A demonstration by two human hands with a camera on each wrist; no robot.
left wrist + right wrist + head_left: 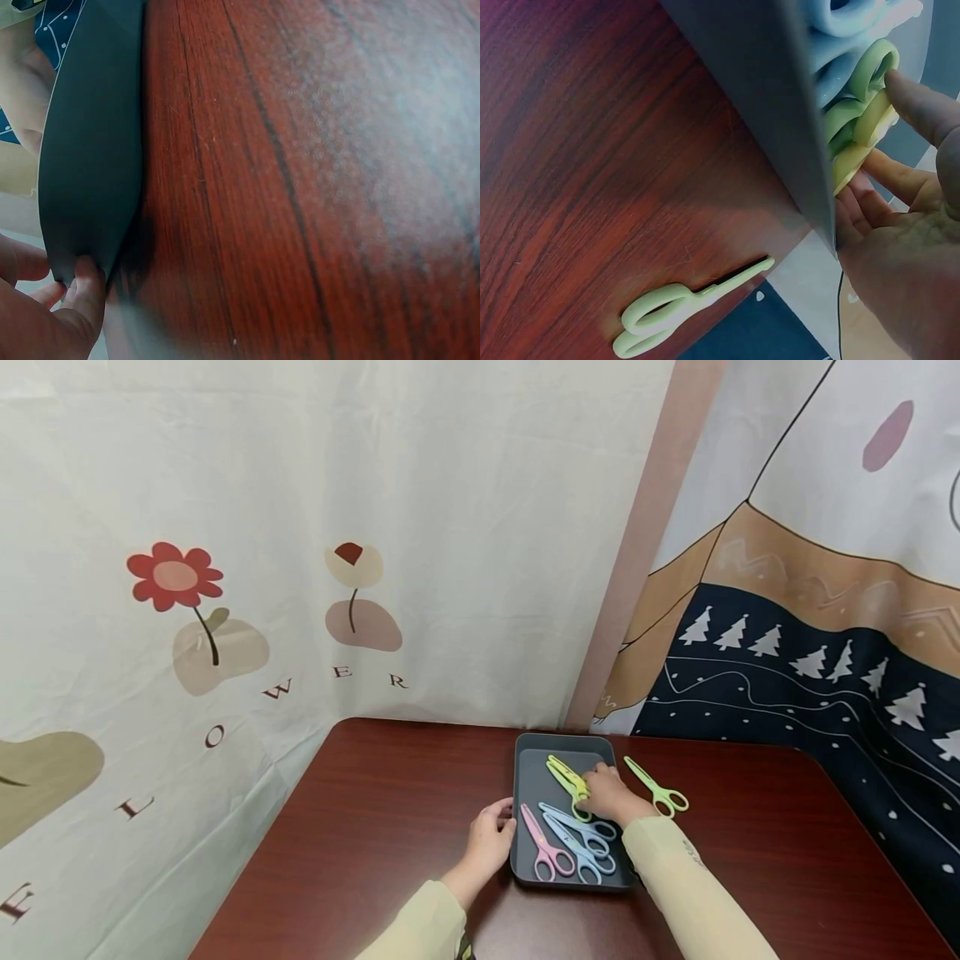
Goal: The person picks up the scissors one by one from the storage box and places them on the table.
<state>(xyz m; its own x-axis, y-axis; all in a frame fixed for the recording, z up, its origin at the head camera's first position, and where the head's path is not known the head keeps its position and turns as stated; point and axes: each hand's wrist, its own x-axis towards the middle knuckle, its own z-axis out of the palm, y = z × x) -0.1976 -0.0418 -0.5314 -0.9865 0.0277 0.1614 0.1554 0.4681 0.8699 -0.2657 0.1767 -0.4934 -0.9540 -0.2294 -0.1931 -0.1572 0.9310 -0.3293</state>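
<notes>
A dark grey tray [525, 760] holds pink scissors [545, 843], two blue scissors [581, 847], yellow scissors [564, 770] and green scissors [874, 67]. My right hand [609, 795] reaches over the tray's right wall and grips the yellow scissors at their handles. In the right wrist view its thumb [922, 105] lies by the green handle loop, its other fingers against the yellow handle. My left hand [491, 839] rests at the tray's left side, fingertips touching the outer wall and rim, as the left wrist view also shows on the wall [94, 150].
Light green scissors [656, 787] lie on the brown table [405, 802], just right of the tray. Behind the table hangs a pale printed curtain [450, 527], with a navy tree-patterned cloth [750, 677] on the right.
</notes>
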